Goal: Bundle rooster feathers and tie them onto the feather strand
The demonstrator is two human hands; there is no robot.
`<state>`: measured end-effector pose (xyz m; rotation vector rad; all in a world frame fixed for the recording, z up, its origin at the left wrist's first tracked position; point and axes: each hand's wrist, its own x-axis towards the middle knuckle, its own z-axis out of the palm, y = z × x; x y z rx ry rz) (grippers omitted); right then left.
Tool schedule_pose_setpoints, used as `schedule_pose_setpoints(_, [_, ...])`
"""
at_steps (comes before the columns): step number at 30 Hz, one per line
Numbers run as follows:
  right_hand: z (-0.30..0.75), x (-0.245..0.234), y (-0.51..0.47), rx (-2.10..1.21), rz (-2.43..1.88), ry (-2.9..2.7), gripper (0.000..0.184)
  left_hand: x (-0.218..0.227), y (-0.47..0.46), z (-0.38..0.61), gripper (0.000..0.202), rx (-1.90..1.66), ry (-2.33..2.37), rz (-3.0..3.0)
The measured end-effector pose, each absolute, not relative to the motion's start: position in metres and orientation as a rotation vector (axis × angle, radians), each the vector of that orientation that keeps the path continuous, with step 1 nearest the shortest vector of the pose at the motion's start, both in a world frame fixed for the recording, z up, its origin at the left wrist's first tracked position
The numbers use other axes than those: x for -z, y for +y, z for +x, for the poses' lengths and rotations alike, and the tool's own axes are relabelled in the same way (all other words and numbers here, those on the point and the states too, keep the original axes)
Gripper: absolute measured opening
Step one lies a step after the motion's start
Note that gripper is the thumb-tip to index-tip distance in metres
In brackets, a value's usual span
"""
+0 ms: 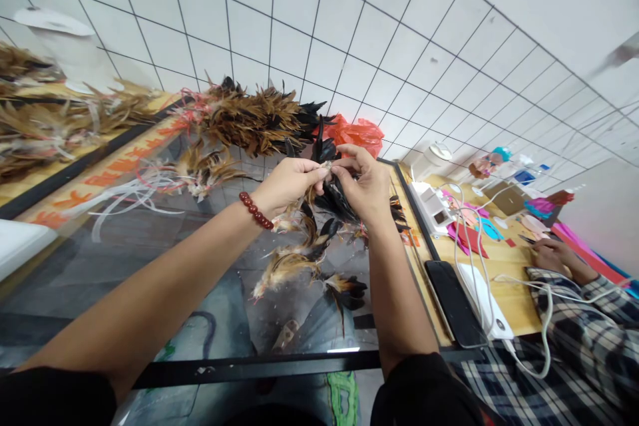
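Extending over the near black rim (259,369) of the glass-topped desk (104,266): two bare forearms, black sleeves at the elbows. Jeans show through the glass below. To the right of the right forearm, a dark phone (456,303) lies just beside a white power strip (486,299).

Further in, loose feathers lie on the glass: a dark-tipped tuft (347,289), and beyond it a tan-and-white tuft (279,273). Both are nearer to the wearer than the hands.

Left hand (292,181), red-brown bead bracelet (255,210) at the wrist: thumb and forefinger pinching a small pale piece (327,170). Right hand (367,186): thumb and fingertips pinching the same piece from the other side, remaining fingers curved. The piece sits directly between the two sets of fingertips; black feathers (337,203) show below it. Cannot tell whether they are attached.

Right side: another person's hands (554,256), plaid sleeves, over a yellow surface.

Beyond the left hand, a large brown, black-tipped feather bundle (254,120); to its right, a red plastic bag (357,135). Farthest: white tiled wall (239,0), dark joints.
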<state>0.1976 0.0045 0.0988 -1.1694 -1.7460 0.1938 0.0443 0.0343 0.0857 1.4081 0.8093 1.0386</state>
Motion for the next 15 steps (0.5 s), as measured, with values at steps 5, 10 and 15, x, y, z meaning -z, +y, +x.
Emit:
schedule_pose_setpoints(5, [0.199,-0.082,0.017,-0.108,-1.457,-1.785,0.020,-0.092,0.041,0.038,0.021,-1.232,0.885,1.333])
schedule_pose_setpoints(10, [0.183,-0.047,0.028,-0.194,-1.879,-2.161,0.020,-0.101,0.044,0.032,0.027,-1.401,0.894,1.294])
schedule_pose_setpoints(15, [0.177,-0.021,0.031,-0.058,-2.021,-2.173,0.027,-0.101,0.041,0.034,0.025,-1.373,0.915,1.284])
